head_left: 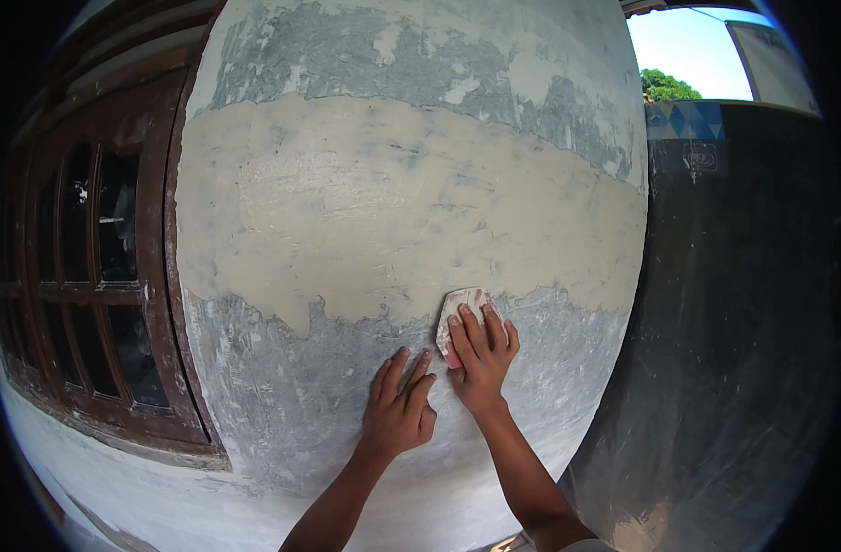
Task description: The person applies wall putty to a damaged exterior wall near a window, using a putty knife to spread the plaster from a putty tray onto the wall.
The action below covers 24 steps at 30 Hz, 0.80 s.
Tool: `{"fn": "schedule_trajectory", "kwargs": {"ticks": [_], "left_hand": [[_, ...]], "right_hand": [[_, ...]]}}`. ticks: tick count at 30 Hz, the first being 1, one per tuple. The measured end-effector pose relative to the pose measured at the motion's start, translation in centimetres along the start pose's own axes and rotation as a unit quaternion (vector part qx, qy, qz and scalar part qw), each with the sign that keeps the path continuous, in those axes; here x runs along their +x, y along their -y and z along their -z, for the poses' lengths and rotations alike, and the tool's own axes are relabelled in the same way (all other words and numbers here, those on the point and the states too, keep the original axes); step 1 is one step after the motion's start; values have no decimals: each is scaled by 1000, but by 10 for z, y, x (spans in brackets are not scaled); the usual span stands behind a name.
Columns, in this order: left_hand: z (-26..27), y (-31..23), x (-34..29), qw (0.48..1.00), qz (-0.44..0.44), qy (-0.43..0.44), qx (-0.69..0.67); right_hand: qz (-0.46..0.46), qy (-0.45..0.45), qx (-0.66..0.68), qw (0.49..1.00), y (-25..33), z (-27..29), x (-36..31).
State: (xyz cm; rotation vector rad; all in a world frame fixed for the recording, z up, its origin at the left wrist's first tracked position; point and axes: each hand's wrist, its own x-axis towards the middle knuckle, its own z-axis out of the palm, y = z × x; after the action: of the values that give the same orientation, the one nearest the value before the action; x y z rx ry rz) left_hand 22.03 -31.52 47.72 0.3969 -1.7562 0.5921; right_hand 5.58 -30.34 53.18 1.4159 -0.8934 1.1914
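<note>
While the right hand [480, 354] pressed a sandpaper pad [464, 317] flat below the tan filler band [393, 212], left hand [397, 405] rested open beside it; most of the band looked unsanded.

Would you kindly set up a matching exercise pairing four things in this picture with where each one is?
Things:
1. right hand
2. left hand
3. dark brown wooden window frame
4. green tree

Places:
A. flat on the bare grey wall, fingers spread
B. far upper right, under blue sky
C. pressing a small worn sanding pad at the lower edge of the beige plaster band
D. left of the wall

Pairs: 1-C, 2-A, 3-D, 4-B
</note>
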Motion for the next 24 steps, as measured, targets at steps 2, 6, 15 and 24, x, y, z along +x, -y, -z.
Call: {"fn": "schedule_trajectory", "kwargs": {"ticks": [2, 6, 15, 24], "left_hand": [[0, 0, 0, 1000, -2, -2, -3], [0, 1, 0, 1000, 7, -1, 1], [0, 2, -1, 999, -3, -35, -25], [-3, 5, -3, 998, -6, -46, -39]], "right_hand": [[-5, 18, -8, 1000, 2, 0, -12], [0, 22, 1, 1000, 8, 10, -46], [-12, 32, 4, 999, 12, -1, -24], [-38, -37, -1, 999, 11, -3, 7]]}}
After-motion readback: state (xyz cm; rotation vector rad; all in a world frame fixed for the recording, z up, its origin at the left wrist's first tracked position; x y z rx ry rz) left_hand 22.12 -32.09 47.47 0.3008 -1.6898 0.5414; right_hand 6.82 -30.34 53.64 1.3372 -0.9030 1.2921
